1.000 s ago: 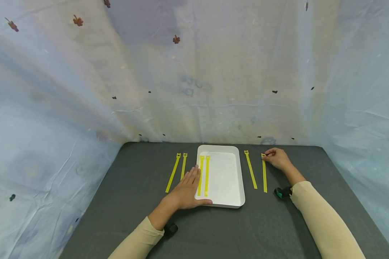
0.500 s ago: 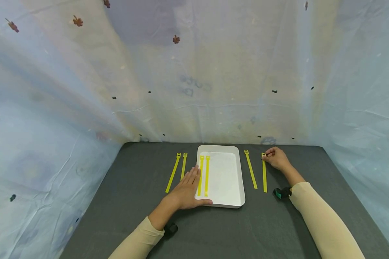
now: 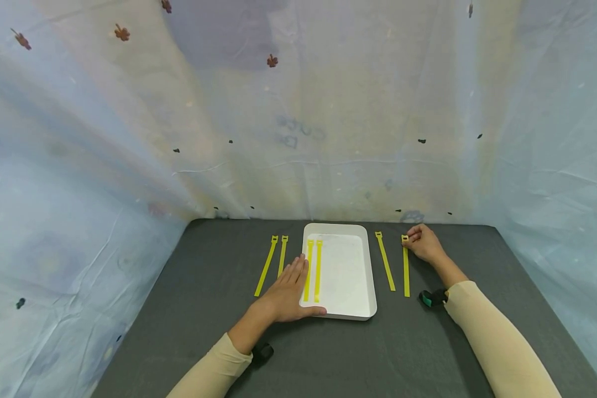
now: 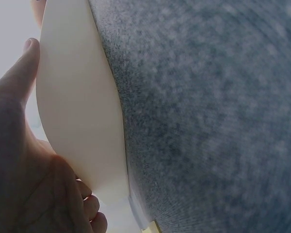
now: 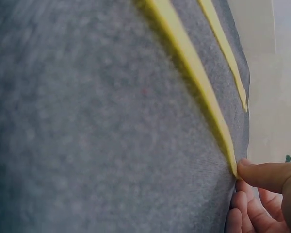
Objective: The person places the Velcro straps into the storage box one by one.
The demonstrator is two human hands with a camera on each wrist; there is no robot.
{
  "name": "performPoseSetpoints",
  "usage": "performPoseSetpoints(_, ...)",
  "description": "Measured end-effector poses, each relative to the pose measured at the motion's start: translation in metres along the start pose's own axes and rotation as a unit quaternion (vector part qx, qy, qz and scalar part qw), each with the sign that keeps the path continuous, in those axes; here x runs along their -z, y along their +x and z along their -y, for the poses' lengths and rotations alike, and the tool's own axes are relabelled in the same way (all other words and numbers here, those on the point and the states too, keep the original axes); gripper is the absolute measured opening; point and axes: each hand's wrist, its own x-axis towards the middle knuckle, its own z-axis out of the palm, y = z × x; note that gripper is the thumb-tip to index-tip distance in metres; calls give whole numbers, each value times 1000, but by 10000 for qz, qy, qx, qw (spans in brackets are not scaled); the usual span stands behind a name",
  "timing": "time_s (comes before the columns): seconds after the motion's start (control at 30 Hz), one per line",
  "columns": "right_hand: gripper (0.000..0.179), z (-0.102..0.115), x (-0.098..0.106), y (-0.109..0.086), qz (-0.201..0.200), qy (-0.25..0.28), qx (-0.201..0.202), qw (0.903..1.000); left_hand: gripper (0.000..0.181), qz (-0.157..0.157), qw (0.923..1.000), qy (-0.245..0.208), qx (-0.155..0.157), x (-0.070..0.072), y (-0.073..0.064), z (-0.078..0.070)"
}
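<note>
While one hand (image 3: pixel 423 242) pinches one, five straps (image 3: pixel 318 271) rest

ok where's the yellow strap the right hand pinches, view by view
Head: right of centre, the rightmost yellow strap, far end in the right hand.
Left wrist: not in it.
Right wrist: slants from top centre to the hand, lower right.
Shared landmark: grey tabletop, in all three.

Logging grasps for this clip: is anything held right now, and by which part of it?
The right hand pinches the rightmost yellow strap at its slotted far end. The left hand rests against the white tray.
</note>
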Motion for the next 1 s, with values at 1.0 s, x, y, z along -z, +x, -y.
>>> performPoseSetpoints(1.0,31,15,21,-22,-217,308,649,9972,134,142,9998,108,79,8,-1,-7)
